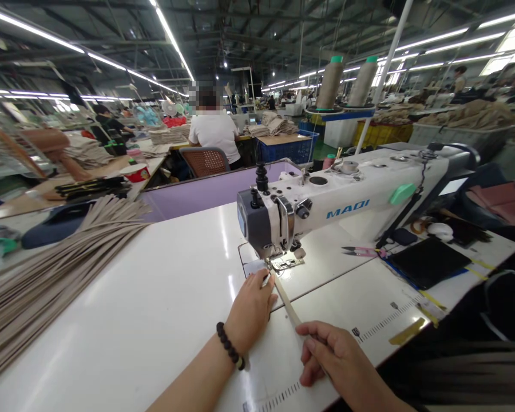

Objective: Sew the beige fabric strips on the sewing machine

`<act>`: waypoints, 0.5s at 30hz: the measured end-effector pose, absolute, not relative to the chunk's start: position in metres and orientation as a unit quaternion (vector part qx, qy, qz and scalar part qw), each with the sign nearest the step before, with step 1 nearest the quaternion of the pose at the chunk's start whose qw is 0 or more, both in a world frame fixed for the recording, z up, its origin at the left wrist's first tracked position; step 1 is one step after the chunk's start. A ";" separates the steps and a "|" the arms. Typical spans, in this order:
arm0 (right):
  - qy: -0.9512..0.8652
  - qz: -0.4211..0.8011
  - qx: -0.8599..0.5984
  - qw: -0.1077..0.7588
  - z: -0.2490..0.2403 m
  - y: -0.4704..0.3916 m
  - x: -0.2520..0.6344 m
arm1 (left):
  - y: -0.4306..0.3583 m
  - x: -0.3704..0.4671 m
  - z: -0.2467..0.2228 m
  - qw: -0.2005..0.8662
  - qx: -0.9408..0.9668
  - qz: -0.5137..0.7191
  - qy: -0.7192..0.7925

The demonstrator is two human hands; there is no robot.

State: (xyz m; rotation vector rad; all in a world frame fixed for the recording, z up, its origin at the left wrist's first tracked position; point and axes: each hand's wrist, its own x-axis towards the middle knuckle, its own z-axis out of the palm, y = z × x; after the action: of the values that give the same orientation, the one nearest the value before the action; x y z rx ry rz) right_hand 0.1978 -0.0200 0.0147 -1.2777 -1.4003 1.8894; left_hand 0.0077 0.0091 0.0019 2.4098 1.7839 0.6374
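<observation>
The right grip (332, 350) pinches the beige fabric strip (287, 301), best guided straight, lightly taut; left grip (249, 306), closure unclear, lies beside the needle plate (288, 262)

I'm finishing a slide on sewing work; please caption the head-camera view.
At a white sewing machine, the right hand holds a pale strip, the left hand near its far end.

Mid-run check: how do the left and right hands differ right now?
The left hand lies back-up close to the sewing machine's needle area; the right hand is farther from it. The right hand pinches the pale strip; whether the left hand grips it is unclear. The left wrist wears a dark bead bracelet; none shows at the right hand. Both are bare and at the strip.
</observation>
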 end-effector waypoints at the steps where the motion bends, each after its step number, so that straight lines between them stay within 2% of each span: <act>1: -0.503 0.687 -0.471 0.233 0.014 -0.017 0.195 | 0.010 0.008 0.002 0.040 0.783 0.208 0.584; 7: -0.501 0.687 -0.474 0.228 0.019 -0.006 0.177 | 0.012 0.003 -0.003 0.038 0.791 0.220 0.570; 9: -0.557 0.659 -0.455 0.220 0.028 0.000 0.181 | 0.014 -0.002 -0.003 0.047 0.783 0.235 0.573; 11: -0.680 0.542 -0.448 0.210 0.039 0.016 0.197 | 0.019 -0.010 0.001 0.058 0.771 0.244 0.585; 13: -0.803 0.312 -0.467 0.199 0.046 0.043 0.223 | 0.028 -0.020 0.009 0.068 0.763 0.240 0.596; 15: -0.842 0.073 -0.504 0.180 0.047 0.077 0.253 | 0.042 -0.031 0.017 0.072 0.761 0.231 0.602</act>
State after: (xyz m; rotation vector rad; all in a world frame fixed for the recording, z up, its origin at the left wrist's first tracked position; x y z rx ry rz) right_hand 0.2530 0.0767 0.0467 -1.4249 -2.3783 0.2069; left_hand -0.0309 0.0415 0.0168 2.2869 1.8107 0.6942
